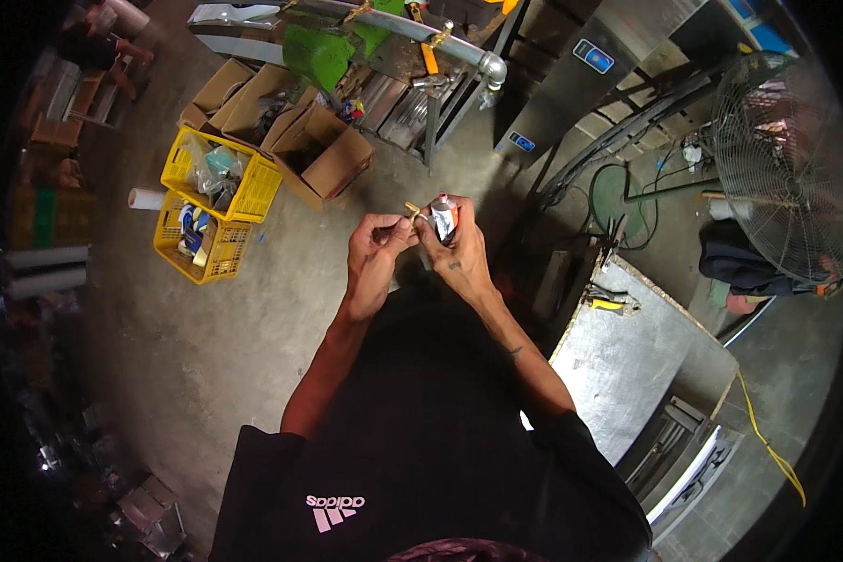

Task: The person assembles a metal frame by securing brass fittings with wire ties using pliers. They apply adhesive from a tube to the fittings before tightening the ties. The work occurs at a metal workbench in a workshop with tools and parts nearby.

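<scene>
Both hands are raised close together in front of my chest. A small brass-coloured fitting (pixel 411 210) sits between my fingertips; its exact kind is too small to make out. My left hand (pixel 373 258) pinches it with thumb and fingers. A small white and red tube (pixel 443 219) rests in my right hand (pixel 463 251), the fingers curled round it. The right thumb and fingertip reach in beside the fitting, where the contact is partly hidden.
Two yellow crates (pixel 223 211) and open cardboard boxes (pixel 323 155) stand on the floor ahead left. A hammer (pixel 431 80) hangs by a metal pipe (pixel 421 30). To the right are a metal-topped bench (pixel 618 351) bearing yellow-handled pliers (pixel 609 302), and a large fan (pixel 777 173).
</scene>
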Demonstrator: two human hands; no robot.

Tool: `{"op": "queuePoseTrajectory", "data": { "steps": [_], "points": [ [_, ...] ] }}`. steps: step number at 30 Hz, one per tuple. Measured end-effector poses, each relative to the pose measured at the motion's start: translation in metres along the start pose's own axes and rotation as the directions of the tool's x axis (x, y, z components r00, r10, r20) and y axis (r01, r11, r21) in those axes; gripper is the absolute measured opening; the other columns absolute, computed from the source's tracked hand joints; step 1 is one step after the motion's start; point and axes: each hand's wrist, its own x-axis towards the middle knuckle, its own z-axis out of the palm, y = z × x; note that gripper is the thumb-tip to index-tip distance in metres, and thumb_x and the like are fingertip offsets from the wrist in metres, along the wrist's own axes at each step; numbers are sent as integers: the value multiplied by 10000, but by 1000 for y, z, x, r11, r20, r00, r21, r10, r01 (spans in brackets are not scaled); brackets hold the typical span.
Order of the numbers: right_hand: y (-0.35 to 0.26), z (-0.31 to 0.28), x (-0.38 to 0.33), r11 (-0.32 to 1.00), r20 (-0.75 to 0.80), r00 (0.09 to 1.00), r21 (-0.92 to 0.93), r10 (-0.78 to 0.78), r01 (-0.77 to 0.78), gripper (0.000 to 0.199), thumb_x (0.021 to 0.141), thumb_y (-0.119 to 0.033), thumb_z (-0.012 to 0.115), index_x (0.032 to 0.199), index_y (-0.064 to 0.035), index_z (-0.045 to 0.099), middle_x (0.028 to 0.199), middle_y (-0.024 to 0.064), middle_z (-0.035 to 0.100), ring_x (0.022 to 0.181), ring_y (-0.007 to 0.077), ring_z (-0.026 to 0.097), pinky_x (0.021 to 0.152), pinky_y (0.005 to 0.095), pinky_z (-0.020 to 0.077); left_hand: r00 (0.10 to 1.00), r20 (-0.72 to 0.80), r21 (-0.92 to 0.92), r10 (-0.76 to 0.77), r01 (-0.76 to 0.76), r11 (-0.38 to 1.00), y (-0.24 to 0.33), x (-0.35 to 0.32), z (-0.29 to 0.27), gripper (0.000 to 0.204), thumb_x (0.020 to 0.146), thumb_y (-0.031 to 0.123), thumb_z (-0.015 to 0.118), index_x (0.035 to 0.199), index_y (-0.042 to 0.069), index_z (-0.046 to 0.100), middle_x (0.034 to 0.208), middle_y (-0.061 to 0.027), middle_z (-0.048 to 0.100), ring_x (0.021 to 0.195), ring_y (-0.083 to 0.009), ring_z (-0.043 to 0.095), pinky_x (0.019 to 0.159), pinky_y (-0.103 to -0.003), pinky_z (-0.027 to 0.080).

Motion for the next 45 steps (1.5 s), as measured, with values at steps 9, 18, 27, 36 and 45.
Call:
{"op": "queuePoseTrajectory", "data": {
  "steps": [9,18,27,36,45],
  "points": [
    [1,17,30,686,140,910,615,391,-389,245,1012,-145,687,1165,-93,503,1000,56,660,759,112,608,626,285,512,988,67,69,140,-144,987,27,25,-11,93,1062,40,590,1145,1,572,1187,-105,646,1113,-200,660,994,-369,552],
    [34,-6,56,618,254,712,363,655,-698,380,1107,-400,521,1219,-37,537,929,56,624,728,140,610,637,303,512,994,-65,-165,-93,82,983,21,63,-9,302,1076,31,553,1377,25,537,1262,-99,611,1136,-206,645,1019,-349,549],
    [-3,-12,120,843,301,835,147,461,-518,411,1115,-442,500,1194,-39,500,850,41,615,667,118,598,587,294,503,990,-71,-131,-124,114,985,43,115,11,416,1073,38,555,1483,52,485,1259,-96,599,1116,-197,646,1004,-345,554],
    [13,-1,149,891,294,870,109,395,-441,444,1101,-461,527,1227,-41,594,896,29,657,711,92,596,575,271,491,992,-121,98,37,-25,995,71,137,20,422,1039,80,650,1430,15,505,1241,-113,631,1121,-193,669,999,-342,565],
    [-11,34,169,920,249,892,16,376,-392,448,1103,-449,527,1254,-35,604,869,21,669,686,84,595,518,270,464,985,-17,292,172,-160,943,98,168,-15,378,1016,73,684,1373,10,575,1211,-94,685,1110,-152,662,973,-297,535]
  ]
}}
